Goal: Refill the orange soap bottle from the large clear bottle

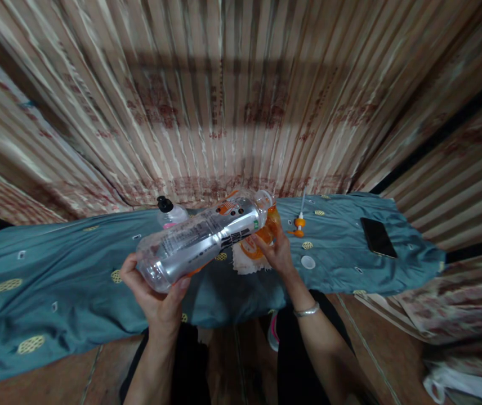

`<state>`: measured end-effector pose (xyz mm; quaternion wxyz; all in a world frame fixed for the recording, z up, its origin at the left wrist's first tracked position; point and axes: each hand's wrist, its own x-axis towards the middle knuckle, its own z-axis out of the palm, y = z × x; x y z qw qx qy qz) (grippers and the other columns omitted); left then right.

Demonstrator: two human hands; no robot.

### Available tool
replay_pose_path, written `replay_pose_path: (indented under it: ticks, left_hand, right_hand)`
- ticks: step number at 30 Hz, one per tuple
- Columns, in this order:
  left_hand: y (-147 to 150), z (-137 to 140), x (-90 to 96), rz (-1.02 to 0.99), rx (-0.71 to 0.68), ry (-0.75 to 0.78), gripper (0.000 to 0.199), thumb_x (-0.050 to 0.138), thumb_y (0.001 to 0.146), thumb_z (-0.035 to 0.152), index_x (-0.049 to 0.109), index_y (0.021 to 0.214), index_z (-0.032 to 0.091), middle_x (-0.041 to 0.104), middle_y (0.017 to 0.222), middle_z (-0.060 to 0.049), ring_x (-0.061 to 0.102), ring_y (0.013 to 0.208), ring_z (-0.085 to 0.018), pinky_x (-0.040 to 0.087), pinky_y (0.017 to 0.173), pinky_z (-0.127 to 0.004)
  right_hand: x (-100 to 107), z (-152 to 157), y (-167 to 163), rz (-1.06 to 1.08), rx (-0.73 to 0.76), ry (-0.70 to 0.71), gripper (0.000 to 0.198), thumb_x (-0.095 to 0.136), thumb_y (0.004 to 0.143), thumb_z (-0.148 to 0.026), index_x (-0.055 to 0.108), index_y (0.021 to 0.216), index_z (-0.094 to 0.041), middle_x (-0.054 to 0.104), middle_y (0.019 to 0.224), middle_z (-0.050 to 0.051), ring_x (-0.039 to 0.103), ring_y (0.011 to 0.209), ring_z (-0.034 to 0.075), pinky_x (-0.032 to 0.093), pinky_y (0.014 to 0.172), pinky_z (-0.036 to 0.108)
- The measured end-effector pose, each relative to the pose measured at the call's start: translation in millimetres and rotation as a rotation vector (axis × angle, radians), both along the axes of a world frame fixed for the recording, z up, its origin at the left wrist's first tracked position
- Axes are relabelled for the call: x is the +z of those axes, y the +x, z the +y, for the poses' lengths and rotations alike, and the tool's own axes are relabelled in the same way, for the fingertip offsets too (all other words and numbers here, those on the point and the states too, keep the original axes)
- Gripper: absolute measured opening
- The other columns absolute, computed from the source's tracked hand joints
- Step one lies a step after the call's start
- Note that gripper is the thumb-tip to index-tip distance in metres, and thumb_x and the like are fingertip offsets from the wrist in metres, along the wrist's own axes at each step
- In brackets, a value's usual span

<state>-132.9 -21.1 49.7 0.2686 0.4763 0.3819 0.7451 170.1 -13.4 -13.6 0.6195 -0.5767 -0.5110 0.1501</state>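
My left hand (156, 295) is closed round the base of a large clear plastic bottle (199, 236) with a silver and orange label. The bottle is tilted, its uncapped-looking neck up and to the right, over an orange bottle (253, 246). Around that orange bottle my right hand (278, 250) is wrapped, near its top; the clear bottle's neck partly hides where the two meet. Under the orange bottle lies a white cloth (245, 265). Just right of my right hand are an orange pump head (299, 226) with a thin tube and a white round cap (308, 262).
A clear bottle with a black pump top (165, 205) stands behind the large bottle. A black phone (378, 237) lies at the right on the teal patterned cloth (76, 264) covering the narrow surface. Striped curtains (241, 101) hang close behind and at the sides.
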Motion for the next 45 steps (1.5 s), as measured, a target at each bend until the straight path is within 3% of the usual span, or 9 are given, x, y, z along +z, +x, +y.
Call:
replay_pose_path:
  ticks: [4,15,25,31,45]
  left_hand:
    - [-1.2,-0.1,-0.8,-0.024,-0.027,0.021,0.095,0.120,0.063,0.067,0.069,0.135,0.030,0.069,0.135,-0.007,0.069,0.128,-0.031,0.056,0.111,-0.041]
    - [0.8,1.6,-1.4,0.004,0.008,0.003,0.096,0.114,0.064,0.078,0.067,0.134,0.032,0.068,0.134,-0.007,0.069,0.125,-0.033,0.058,0.111,-0.046]
    - [0.0,0.9,-2.7,-0.015,-0.012,0.004,0.096,0.117,0.064,0.072,0.068,0.136,0.030,0.066,0.134,-0.006,0.068,0.123,-0.029,0.057,0.109,-0.040]
    - [0.3,1.7,-1.2,-0.027,-0.018,-0.006,0.102,0.118,0.059,0.074,0.066,0.135,0.030,0.063,0.134,-0.006,0.067,0.125,-0.030,0.056,0.116,-0.044]
    - [3.6,-1.3,7.1,0.030,0.015,-0.041,0.102,0.112,0.060,0.081,0.061,0.134,0.032,0.062,0.133,-0.008,0.065,0.123,-0.034,0.056,0.112,-0.050]
  right_hand:
    - [-1.7,0.5,1.2,0.003,0.004,-0.014,0.071,0.096,0.099,-0.069,0.079,0.152,-0.025,0.093,0.143,0.018,0.091,0.132,0.042,0.076,0.118,0.058]
    - [-0.6,-0.4,1.0,0.000,0.003,-0.016,0.072,0.097,0.098,-0.068,0.079,0.154,-0.025,0.093,0.143,0.017,0.091,0.132,0.042,0.076,0.118,0.059]
    - [1.0,0.6,-0.5,-0.010,-0.009,-0.024,0.073,0.096,0.098,-0.069,0.079,0.153,-0.023,0.093,0.143,0.020,0.091,0.133,0.044,0.077,0.116,0.060]
    - [-0.5,0.3,-1.1,-0.003,-0.021,-0.020,0.075,0.096,0.098,-0.070,0.079,0.155,-0.024,0.092,0.146,0.020,0.089,0.137,0.044,0.075,0.120,0.061]
    - [5.5,-1.4,-2.8,0.013,0.003,-0.033,0.069,0.096,0.097,-0.069,0.081,0.149,-0.025,0.095,0.136,0.017,0.092,0.129,0.041,0.079,0.112,0.057]
